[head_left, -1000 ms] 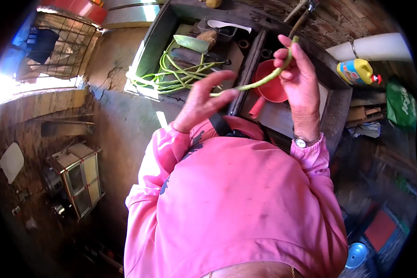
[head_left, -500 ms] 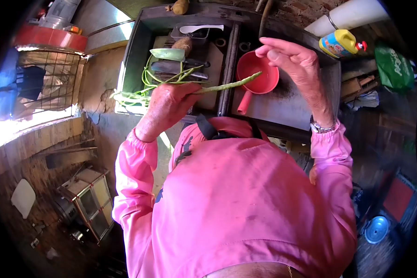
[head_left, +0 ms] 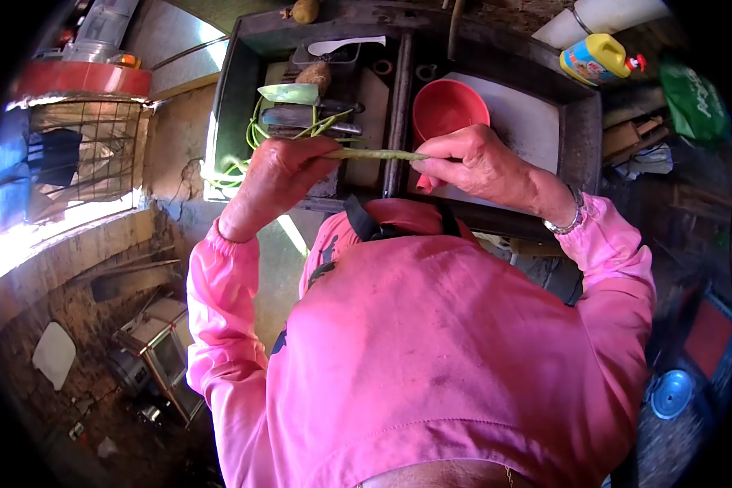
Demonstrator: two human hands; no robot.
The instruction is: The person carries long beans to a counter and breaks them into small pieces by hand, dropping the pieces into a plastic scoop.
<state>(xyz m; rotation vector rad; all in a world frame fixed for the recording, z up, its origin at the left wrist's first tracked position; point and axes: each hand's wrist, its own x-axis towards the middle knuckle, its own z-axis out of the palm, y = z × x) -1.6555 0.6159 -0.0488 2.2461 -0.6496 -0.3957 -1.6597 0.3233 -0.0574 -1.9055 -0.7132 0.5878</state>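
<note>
A long green bean (head_left: 374, 154) stretches level between my two hands, over the divider of the double sink. My left hand (head_left: 289, 167) is closed around one part of it, and my right hand (head_left: 472, 163) pinches its right end. More long beans (head_left: 254, 130) hang in loops behind my left hand, trailing at the left edge of the sink. Just beyond that hand lie knives (head_left: 289, 95), one with a broad pale green blade. A red pot (head_left: 450, 108) with a handle stands in the right basin, partly hidden by my right hand.
A dark double sink (head_left: 404, 106) spans the front. In its left basin are a brown root (head_left: 315, 75) and a clear tub (head_left: 342, 58) with a white spoon (head_left: 346, 45). A yellow bottle (head_left: 594, 58) stands right of the sink, near a green bag (head_left: 693, 102).
My right hand has come down and left from above the red pot and now grips the bean's end. The bean has swung from slanting upward to nearly level.
</note>
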